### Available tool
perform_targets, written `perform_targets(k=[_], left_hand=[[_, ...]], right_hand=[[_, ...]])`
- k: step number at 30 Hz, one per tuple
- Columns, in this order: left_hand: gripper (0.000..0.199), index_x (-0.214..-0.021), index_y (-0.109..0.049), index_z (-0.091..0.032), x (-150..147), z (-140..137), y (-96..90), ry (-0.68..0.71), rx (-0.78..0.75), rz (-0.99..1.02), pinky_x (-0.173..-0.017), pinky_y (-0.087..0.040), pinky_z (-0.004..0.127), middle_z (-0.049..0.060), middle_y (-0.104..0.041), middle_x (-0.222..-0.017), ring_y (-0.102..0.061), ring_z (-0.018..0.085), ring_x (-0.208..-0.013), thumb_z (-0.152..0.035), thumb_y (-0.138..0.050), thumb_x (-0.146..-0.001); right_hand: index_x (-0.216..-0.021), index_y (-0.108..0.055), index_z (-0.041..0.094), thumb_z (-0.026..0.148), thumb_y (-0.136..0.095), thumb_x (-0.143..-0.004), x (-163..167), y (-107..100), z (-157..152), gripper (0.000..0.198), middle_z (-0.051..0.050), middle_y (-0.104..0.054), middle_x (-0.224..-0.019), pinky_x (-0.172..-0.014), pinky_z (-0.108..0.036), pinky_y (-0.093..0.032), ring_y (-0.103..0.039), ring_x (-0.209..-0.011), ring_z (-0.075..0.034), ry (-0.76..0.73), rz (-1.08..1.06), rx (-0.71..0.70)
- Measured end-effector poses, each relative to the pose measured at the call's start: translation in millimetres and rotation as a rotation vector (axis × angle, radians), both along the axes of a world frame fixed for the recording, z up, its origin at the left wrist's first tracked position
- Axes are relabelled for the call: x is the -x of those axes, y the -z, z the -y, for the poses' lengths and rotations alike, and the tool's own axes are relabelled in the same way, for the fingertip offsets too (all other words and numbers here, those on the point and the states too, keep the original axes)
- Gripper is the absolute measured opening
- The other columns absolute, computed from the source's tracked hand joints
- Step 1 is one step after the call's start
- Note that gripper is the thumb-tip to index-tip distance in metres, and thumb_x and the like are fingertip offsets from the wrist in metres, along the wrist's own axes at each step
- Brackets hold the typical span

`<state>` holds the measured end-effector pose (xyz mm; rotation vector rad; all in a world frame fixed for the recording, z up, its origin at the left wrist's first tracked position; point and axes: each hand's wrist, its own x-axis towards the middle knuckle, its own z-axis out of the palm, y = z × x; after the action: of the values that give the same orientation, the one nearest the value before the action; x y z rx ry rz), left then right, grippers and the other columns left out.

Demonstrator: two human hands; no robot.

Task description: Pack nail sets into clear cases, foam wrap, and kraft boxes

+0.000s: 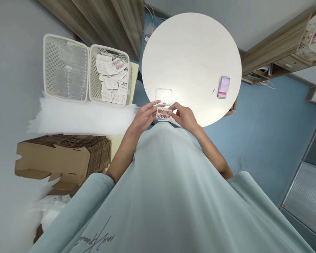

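Observation:
Close to my body, at the near edge of the round table, is a small clear plastic box with its hinged lid raised. A white card lies in its base, bearing two rows of small reddish-brown pieces that look like press-on nails. My left hand grips the box from its left side, fingers along the hinge and edge. On the other side, my right hand has thumb and fingertips pinched at the card's right edge. The fingers partly cover that edge.
The round white table carries a blurred pinkish-purple item at its right. Leftward stand a white basket of printed cards and another basket of clear boxes. White foam sheets and folded cardboard boxes lie nearer.

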<state>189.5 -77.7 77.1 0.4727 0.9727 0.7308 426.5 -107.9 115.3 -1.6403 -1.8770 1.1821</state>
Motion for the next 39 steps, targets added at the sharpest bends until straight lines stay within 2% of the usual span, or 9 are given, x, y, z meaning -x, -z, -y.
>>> perform_targets(k=[6, 11, 17, 23, 27, 29, 32, 34, 39], left_hand=[[0.048, -0.138, -0.077, -0.016, 3.7, 6.6, -5.8, 0.0, -0.01, -0.024, -0.113, -0.065, 0.052, 0.02, -0.082, -0.142, -0.079, 0.035, -0.133, -0.035, -0.09, -0.096], [0.048, -0.138, -0.078, -0.016, 4.7, 9.7, -7.5, -0.007, -0.019, 0.003, -0.11, -0.066, 0.05, 0.019, -0.082, -0.143, -0.079, 0.035, -0.132, -0.036, -0.09, -0.096], [0.048, -0.14, -0.077, -0.017, 7.0, 12.0, -9.1, -0.025, -0.012, 0.008, -0.113, -0.065, 0.05, 0.018, -0.082, -0.141, -0.079, 0.034, -0.133, -0.035, -0.088, -0.097], [0.05, -0.142, -0.077, -0.018, 9.1, 12.3, -10.8, -0.038, 0.009, 0.008, -0.117, -0.064, 0.051, 0.017, -0.084, -0.138, -0.079, 0.033, -0.134, -0.035, -0.088, -0.097], [0.051, -0.142, -0.077, -0.018, 10.7, 12.7, -10.6, -0.031, 0.013, 0.02, -0.116, -0.064, 0.051, 0.017, -0.084, -0.138, -0.079, 0.034, -0.134, -0.035, -0.089, -0.096], [0.051, -0.142, -0.077, -0.018, 11.1, 13.6, -10.8, -0.022, 0.022, 0.025, -0.115, -0.065, 0.05, 0.017, -0.084, -0.138, -0.079, 0.034, -0.133, -0.035, -0.091, -0.095], [0.053, -0.142, -0.078, -0.018, 10.9, 15.3, -11.1, -0.014, 0.036, 0.031, -0.114, -0.065, 0.05, 0.017, -0.084, -0.137, -0.08, 0.034, -0.131, -0.035, -0.092, -0.094], [0.055, -0.144, -0.077, -0.018, 10.7, 16.4, -10.6, -0.009, 0.039, 0.036, -0.114, -0.065, 0.05, 0.017, -0.084, -0.135, -0.081, 0.033, -0.129, -0.036, -0.093, -0.094], [0.06, -0.147, -0.076, -0.019, 11.5, 18.8, -6.5, 0.011, 0.048, 0.038, -0.109, -0.067, 0.046, 0.016, -0.086, -0.131, -0.083, 0.031, -0.123, -0.037, -0.095, -0.093]], right_hand=[[-0.126, -0.069, 0.027, 0.041, -0.058, -0.115, 1.6, 1.0, 3.2, 0.021, -0.005, -0.081, -0.118, -0.077, -0.033, -0.05, -0.069, -0.078, -0.02, -0.072, 0.107, -0.031], [-0.129, -0.072, 0.026, 0.042, -0.059, -0.117, 5.0, 0.6, 0.4, 0.024, -0.008, -0.072, -0.132, -0.072, -0.032, -0.048, -0.067, -0.08, -0.018, -0.106, 0.21, -0.084], [-0.134, -0.075, 0.027, 0.046, -0.057, -0.119, 8.1, 9.8, -0.2, 0.031, -0.009, -0.067, -0.128, -0.069, -0.031, -0.049, -0.066, -0.082, -0.018, -0.12, 0.258, -0.121], [-0.115, -0.082, 0.028, 0.058, -0.061, -0.117, 10.3, 14.3, -2.5, 0.037, -0.007, -0.072, -0.119, -0.071, -0.034, -0.053, -0.064, -0.077, -0.017, -0.05, 0.151, -0.151], [-0.126, -0.08, 0.027, 0.078, -0.062, -0.11, 3.8, 18.2, -20.6, 0.056, -0.007, -0.075, -0.115, -0.08, -0.035, -0.06, -0.068, -0.083, -0.02, 0.21, 0.018, -0.143], [-0.128, -0.079, 0.026, 0.086, -0.062, -0.105, -0.1, 24.4, -33.5, 0.067, -0.008, -0.077, -0.114, -0.081, -0.036, -0.061, -0.071, -0.086, -0.021, 0.307, -0.044, -0.079], [-0.118, -0.079, 0.024, 0.095, -0.062, -0.098, -2.1, 36.9, -49.6, 0.076, -0.008, -0.08, -0.107, -0.073, -0.035, -0.061, -0.07, -0.077, -0.019, 0.312, -0.147, 0.073], [-0.112, -0.079, 0.024, 0.098, -0.06, -0.096, -0.3, 43.9, -55.3, 0.078, -0.006, -0.079, -0.101, -0.068, -0.033, -0.059, -0.068, -0.07, -0.017, 0.298, -0.21, 0.122], [-0.108, -0.078, 0.025, 0.094, -0.052, -0.103, 6.2, 44.7, -57.2, 0.074, -0.004, -0.075, -0.096, -0.066, -0.032, -0.056, -0.066, -0.069, -0.015, 0.273, -0.23, 0.071]])
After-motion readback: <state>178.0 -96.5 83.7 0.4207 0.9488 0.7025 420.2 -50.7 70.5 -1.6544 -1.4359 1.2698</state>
